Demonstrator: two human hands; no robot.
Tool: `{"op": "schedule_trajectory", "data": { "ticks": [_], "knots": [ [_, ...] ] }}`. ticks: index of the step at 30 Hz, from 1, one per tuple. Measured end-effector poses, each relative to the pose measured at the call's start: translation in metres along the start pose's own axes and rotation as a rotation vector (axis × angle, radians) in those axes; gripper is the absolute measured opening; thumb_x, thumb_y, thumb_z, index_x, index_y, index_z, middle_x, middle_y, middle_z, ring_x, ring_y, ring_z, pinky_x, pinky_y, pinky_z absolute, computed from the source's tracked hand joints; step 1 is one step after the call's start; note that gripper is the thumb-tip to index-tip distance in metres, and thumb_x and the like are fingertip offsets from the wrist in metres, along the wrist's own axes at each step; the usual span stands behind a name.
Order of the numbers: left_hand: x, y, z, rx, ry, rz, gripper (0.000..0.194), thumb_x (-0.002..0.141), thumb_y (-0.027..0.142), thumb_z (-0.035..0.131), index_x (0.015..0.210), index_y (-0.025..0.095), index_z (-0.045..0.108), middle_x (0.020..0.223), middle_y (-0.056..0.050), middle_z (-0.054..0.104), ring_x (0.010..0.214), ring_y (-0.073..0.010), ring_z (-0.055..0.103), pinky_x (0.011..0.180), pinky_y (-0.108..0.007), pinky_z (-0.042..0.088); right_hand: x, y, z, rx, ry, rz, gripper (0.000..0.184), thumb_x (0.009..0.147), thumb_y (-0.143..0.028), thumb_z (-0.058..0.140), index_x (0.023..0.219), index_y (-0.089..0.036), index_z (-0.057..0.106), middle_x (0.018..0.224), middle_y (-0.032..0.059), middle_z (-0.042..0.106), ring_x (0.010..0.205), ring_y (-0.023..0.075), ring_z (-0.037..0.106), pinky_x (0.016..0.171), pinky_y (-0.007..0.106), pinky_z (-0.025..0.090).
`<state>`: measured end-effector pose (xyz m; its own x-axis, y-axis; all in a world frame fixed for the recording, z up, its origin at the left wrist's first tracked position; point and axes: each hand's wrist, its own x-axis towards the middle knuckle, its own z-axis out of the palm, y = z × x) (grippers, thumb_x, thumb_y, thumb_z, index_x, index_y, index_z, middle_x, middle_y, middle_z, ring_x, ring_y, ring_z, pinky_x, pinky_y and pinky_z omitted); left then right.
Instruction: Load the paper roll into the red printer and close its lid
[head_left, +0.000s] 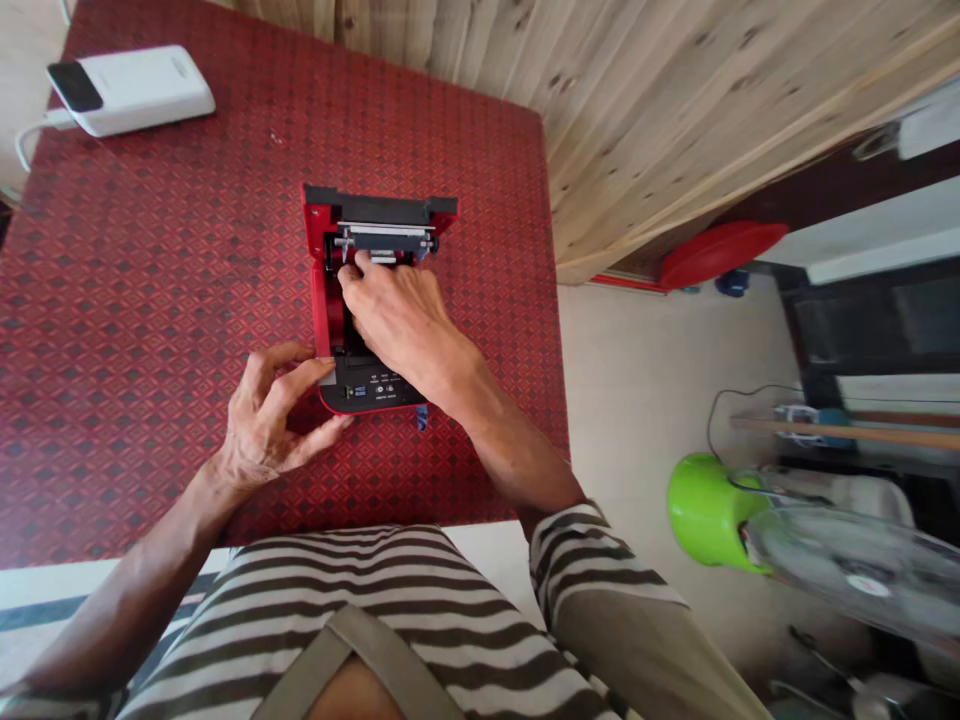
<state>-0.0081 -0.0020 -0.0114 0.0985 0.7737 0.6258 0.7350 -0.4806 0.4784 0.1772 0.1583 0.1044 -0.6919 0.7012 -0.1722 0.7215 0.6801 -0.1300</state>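
Note:
A small red and black printer (321, 300) lies on the red patterned tablecloth (187, 300) with its casing open. A metal roller assembly (384, 236) spans its far end, and a black control panel with small markings (379, 388) sits at its near end. My right hand (397, 320) reaches over the open interior, fingertips on the metal parts. My left hand (274, 415) holds the printer's near left corner, fingers over the edge. The hand covers the middle of the interior.
A white power bank (129, 90) with a cable lies at the table's far left. Wooden panelling (675, 120) rises past the far edge. A small blue item (421, 418) pokes out by the printer. A green bucket (709, 512) and a fan (847, 570) stand on the floor at right.

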Motion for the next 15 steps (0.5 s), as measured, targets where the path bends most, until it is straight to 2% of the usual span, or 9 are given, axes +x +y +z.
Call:
{"op": "schedule_trajectory", "data": {
  "ticks": [3,5,9,11,13,15],
  "knots": [
    [0.001,-0.002,0.001,-0.022,0.007,0.019,0.065,0.116,0.055,0.097,0.172,0.031,0.076,0.146,-0.017,0.085,0.126,-0.0335,0.090,0.104,-0.046,0.082,-0.004,-0.006,-0.017,-0.019,-0.093,0.027,0.065,0.119,0.002,0.042,0.173,-0.010,0.077,0.169,0.0308,0.083,0.143,0.0409,0.089,0.120,0.054,0.075],
    [0.001,-0.002,0.001,-0.019,0.003,0.015,0.064,0.117,0.056,0.095,0.173,0.031,0.076,0.146,-0.017,0.085,0.126,-0.0332,0.089,0.103,-0.046,0.082,-0.006,-0.009,-0.023,-0.009,-0.115,0.045,0.068,0.117,0.003,0.043,0.176,-0.010,0.074,0.168,0.0308,0.084,0.144,0.0416,0.089,0.120,0.056,0.076],
    [0.003,-0.001,0.002,-0.007,-0.002,0.023,0.062,0.120,0.060,0.090,0.174,0.032,0.074,0.144,-0.017,0.084,0.122,-0.0322,0.089,0.097,-0.044,0.082,-0.005,-0.009,-0.021,0.024,-0.107,0.048,0.072,0.117,0.002,0.048,0.185,-0.009,0.067,0.154,0.0309,0.091,0.144,0.0464,0.090,0.121,0.063,0.077],
    [0.004,0.000,0.002,-0.014,0.001,0.018,0.063,0.120,0.061,0.089,0.174,0.031,0.075,0.143,-0.017,0.084,0.120,-0.0321,0.089,0.095,-0.044,0.081,-0.006,-0.007,-0.019,0.030,-0.102,0.050,0.075,0.119,0.001,0.047,0.191,-0.009,0.061,0.154,0.0306,0.091,0.143,0.0460,0.091,0.122,0.064,0.078],
    [0.004,0.000,0.002,-0.028,0.007,0.007,0.063,0.120,0.061,0.090,0.173,0.031,0.076,0.143,-0.017,0.084,0.120,-0.0320,0.089,0.094,-0.043,0.081,-0.008,-0.005,-0.019,0.036,-0.086,0.040,0.072,0.121,-0.001,0.049,0.191,-0.011,0.062,0.159,0.0303,0.090,0.140,0.0446,0.092,0.121,0.062,0.078],
    [0.003,-0.001,0.002,-0.040,0.009,-0.002,0.063,0.119,0.060,0.092,0.173,0.031,0.077,0.144,-0.017,0.084,0.121,-0.0325,0.089,0.096,-0.044,0.081,-0.013,-0.005,-0.021,0.043,-0.076,0.028,0.063,0.122,-0.003,0.054,0.183,-0.013,0.070,0.159,0.0278,0.090,0.138,0.0430,0.092,0.119,0.059,0.078]
  ]
}}
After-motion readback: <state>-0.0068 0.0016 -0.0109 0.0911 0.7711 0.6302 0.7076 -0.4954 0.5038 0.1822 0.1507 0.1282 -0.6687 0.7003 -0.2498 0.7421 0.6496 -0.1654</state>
